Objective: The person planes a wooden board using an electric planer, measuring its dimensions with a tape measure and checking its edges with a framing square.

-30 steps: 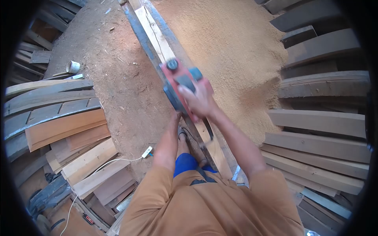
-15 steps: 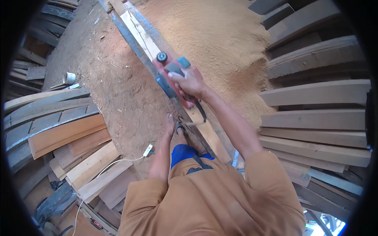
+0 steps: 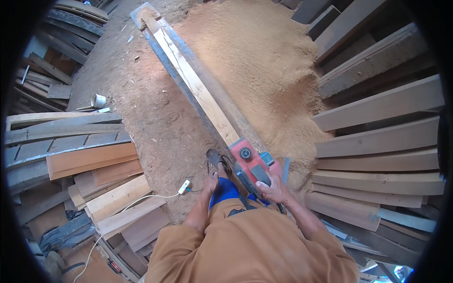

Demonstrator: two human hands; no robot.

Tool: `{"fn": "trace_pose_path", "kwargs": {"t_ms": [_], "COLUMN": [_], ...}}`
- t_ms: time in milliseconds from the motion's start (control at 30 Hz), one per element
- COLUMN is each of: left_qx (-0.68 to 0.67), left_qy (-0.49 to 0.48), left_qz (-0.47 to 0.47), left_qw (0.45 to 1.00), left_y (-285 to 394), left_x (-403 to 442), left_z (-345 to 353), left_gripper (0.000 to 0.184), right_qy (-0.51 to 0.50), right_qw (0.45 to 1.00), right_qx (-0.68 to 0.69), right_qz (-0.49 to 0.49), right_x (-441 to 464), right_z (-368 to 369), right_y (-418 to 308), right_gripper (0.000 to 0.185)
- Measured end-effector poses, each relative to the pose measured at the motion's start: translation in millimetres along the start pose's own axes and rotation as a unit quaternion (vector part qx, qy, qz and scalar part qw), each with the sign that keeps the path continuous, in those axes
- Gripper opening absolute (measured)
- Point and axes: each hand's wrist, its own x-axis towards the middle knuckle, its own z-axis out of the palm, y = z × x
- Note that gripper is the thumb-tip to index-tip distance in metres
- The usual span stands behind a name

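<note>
My right hand (image 3: 273,191) grips the rear handle of a red and dark electric planer (image 3: 250,162) with a black front knob. The planer sits on the near end of a long pale wooden board (image 3: 203,96), close to my body. Under the board is a longer, wider support beam (image 3: 222,104). My left hand (image 3: 211,183) hangs low beside my left leg, its fingers curled closed. What lies inside them, if anything, is hidden. A sandalled foot (image 3: 216,158) stands left of the beam.
Sawdust (image 3: 250,56) covers the ground right of the beam. Stacked planks (image 3: 377,146) line the right side, and more boards (image 3: 94,160) lie at left. A white power strip (image 3: 184,187) with a cord rests near my left arm. A white bucket (image 3: 98,100) stands farther off.
My right hand has drawn the planer back along the board towards my body, uncovering the board's middle. My left hand has come lower and nearer my leg. The view has shifted slightly.
</note>
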Motion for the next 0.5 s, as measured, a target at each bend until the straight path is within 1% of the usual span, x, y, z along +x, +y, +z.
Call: {"fn": "trace_pose_path", "kwargs": {"t_ms": [100,200,233,300,333,433,467,500], "left_qx": [0.045,0.008,-0.004,-0.029,-0.058,-0.018,-0.031,-0.044], "left_qy": [0.019,-0.015,-0.017,-0.024,-0.024,0.015,0.011,0.006], "left_qz": [-0.018,-0.048,-0.054,-0.07,-0.049,-0.042,-0.035,-0.027], "left_qw": [0.999,0.999,0.998,0.997,0.997,0.999,0.999,0.999], "left_y": [15.5,23.5,26.6,27.1,11.4,7.5,3.7,1.0], "left_x": [-7.2,1.5,8.4,17.9,31.4,55.0,60.5,66.7], "left_z": [2.0,6.2,5.1,3.1,6.0,-10.6,-19.7,-30.5], "left_gripper": [0.05,0.052,0.053,0.055,0.057,0.057,0.058,0.058], "right_qy": [0.009,0.034,0.044,0.044,0.042,-0.012,0.004,0.022], "right_qw": [1.0,0.998,0.995,0.995,0.995,0.999,0.998,0.997], "right_qx": [-0.022,-0.047,-0.064,-0.055,-0.055,-0.023,-0.025,-0.028], "right_qz": [0.012,-0.035,-0.064,-0.069,-0.071,-0.04,-0.054,-0.069], "right_x": [26.6,90.2,118.9,173.9,203.5,277.0,306.6,331.9], "right_z": [4.5,18.3,20.3,24.3,26.5,20.4,25.8,29.1], "right_y": [-17.3,-45.0,-53.5,-87.0,-102.2,-172.0,-177.8,-180.7], "right_gripper": [0.065,0.071,0.073,0.076,0.077,0.075,0.056,0.041]}}
